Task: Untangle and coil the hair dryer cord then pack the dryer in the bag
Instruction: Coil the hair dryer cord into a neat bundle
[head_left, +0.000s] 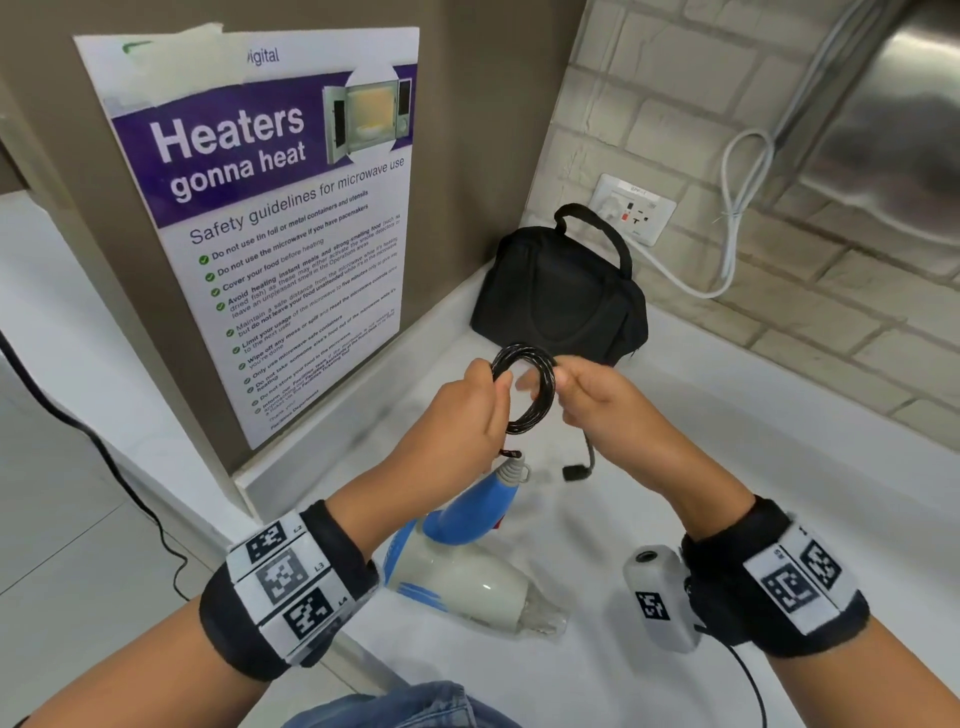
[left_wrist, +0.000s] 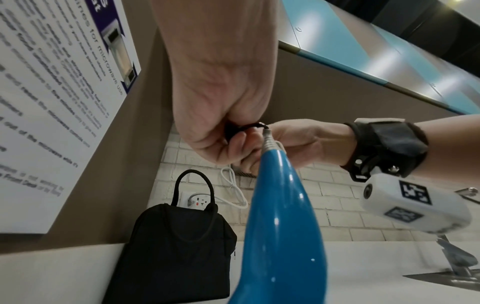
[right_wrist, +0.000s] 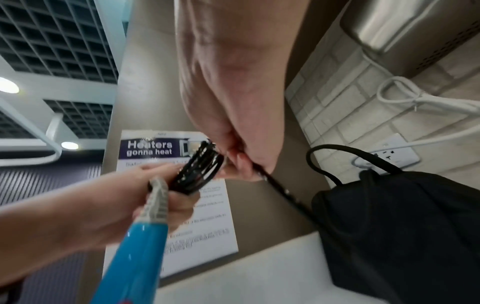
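pinching the coiled cord (head_left: 524, 389) between them, left hand (head_left: 467, 415) and right hand (head_left: 597, 400) grip opposite sides

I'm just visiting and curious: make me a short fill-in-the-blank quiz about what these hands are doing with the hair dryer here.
1. Both hands hold the black cord wound into a ____.
2. The white hair dryer with the blue handle lies on the white ____.
3. The black fabric bag stands in the corner below a wall ____.
4. The cord's black plug hangs below the ____ hand.

Missing words: coil; counter; socket; right
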